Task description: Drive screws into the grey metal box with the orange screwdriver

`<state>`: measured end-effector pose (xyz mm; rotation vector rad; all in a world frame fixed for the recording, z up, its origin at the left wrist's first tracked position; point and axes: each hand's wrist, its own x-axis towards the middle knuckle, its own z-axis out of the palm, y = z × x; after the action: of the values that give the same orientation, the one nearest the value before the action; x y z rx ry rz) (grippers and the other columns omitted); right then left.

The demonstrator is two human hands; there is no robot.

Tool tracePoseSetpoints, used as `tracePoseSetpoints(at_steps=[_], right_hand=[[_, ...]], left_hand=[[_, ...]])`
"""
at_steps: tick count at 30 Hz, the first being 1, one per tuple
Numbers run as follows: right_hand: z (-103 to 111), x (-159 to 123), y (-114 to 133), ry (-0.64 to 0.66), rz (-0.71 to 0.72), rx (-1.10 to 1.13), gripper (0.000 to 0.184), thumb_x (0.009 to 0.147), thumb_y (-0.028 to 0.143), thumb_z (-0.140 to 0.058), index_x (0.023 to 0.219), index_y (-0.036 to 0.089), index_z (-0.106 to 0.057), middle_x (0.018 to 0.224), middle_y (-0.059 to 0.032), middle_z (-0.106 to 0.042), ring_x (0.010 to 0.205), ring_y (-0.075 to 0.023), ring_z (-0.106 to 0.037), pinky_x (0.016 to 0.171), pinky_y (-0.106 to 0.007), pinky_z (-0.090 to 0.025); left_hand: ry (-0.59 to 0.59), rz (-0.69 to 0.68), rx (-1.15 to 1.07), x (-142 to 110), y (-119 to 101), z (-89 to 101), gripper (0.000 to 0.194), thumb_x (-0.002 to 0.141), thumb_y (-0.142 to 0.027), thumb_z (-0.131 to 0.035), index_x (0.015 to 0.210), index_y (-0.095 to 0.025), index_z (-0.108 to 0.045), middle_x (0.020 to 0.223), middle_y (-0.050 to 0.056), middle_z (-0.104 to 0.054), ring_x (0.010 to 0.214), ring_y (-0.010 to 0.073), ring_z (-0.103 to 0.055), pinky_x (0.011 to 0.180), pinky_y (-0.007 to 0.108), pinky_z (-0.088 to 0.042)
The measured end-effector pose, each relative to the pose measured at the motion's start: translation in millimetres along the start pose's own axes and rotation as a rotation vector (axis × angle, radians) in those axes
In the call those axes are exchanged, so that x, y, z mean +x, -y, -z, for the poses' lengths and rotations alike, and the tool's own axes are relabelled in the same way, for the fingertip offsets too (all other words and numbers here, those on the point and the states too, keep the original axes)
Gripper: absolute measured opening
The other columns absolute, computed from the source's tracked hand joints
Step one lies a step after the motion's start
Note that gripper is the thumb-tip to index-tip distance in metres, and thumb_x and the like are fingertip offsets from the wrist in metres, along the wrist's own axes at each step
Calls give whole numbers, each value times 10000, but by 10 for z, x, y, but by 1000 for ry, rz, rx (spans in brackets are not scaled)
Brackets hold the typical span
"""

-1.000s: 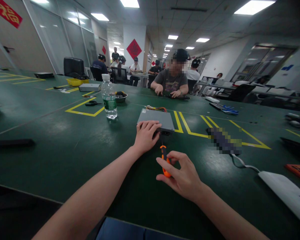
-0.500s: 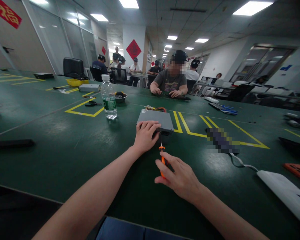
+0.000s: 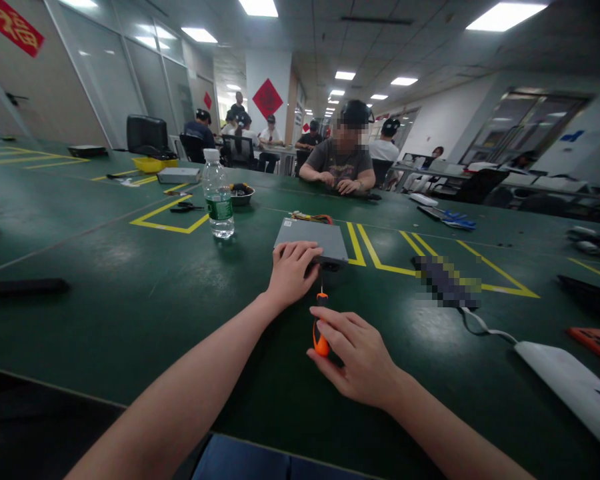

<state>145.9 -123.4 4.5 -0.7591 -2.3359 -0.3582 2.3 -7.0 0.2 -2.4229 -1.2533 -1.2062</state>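
A grey metal computer power supply (image 3: 314,235) lies flat on the green table, its cables bunched at the far side and a socket on its near face. My left hand (image 3: 294,270) grips its near left edge, fingers on top and thumb against the front. My right hand (image 3: 355,353) holds a screwdriver (image 3: 321,333) with an orange and black handle, loosely between fingertips and thumb. The thin shaft points at the power supply's near face; its tip is hard to make out.
A water bottle (image 3: 219,200) stands left of the power supply, with a metal bowl (image 3: 243,195) behind it. To the right lie a white power bank-like slab (image 3: 570,380) with a cable and an orange phone-like object (image 3: 597,343). A person (image 3: 343,157) sits opposite.
My right fingers have shifted round the screwdriver handle, which now shows turned and more upright. My left hand and the power supply have stayed in place. The person opposite has moved their hands slightly.
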Motion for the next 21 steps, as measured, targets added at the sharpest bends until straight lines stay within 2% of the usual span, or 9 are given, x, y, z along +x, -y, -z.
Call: tracePoseSetpoints(at_steps=[3, 7, 11, 14, 21], right_hand=[[24, -12, -12, 48, 3, -13, 201, 864, 282, -486, 1004, 151, -547, 1066, -149, -592, 877, -198, -591, 721, -342, -494], [91, 6, -29, 132, 11, -15, 236, 886, 281, -467, 1086, 200, -562, 1116, -141, -537, 970, -210, -558, 766, -349, -490], [163, 7, -51, 152, -43, 95, 264, 892, 295, -437, 1096, 172, -550, 1165, -151, -490, 1002, -213, -545, 788, -355, -494], [200, -5, -72, 168, -34, 112, 303, 894, 261, -392, 1153, 166, -517, 1204, -157, -475, 1024, -222, -543, 804, -374, -492], [142, -14, -81, 53, 26, 64, 239, 877, 292, -500, 1055, 132, -488, 1161, -176, -553, 953, -202, -582, 753, -335, -502]], left_hand=[[-3, 1, 1, 0, -3, 2, 254, 842, -237, -494, 1087, -281, -543, 1205, -1, -574, 1131, 199, -456, 976, 398, -246], [-12, -2, -1, -2, 4, -3, 254, 840, -235, -497, 1086, -283, -539, 1207, -12, -573, 1135, 192, -454, 976, 391, -243], [-12, -11, -3, -3, 13, -13, 259, 849, -243, -485, 1100, -280, -532, 1208, -9, -573, 1138, 191, -453, 975, 389, -242], [-5, -5, 7, -4, 13, -17, 263, 849, -246, -484, 1105, -281, -532, 1216, -5, -567, 1137, 194, -452, 972, 392, -246], [-8, -8, 0, -5, 7, -11, 259, 848, -237, -488, 1100, -275, -535, 1214, 3, -569, 1138, 197, -452, 979, 395, -240]])
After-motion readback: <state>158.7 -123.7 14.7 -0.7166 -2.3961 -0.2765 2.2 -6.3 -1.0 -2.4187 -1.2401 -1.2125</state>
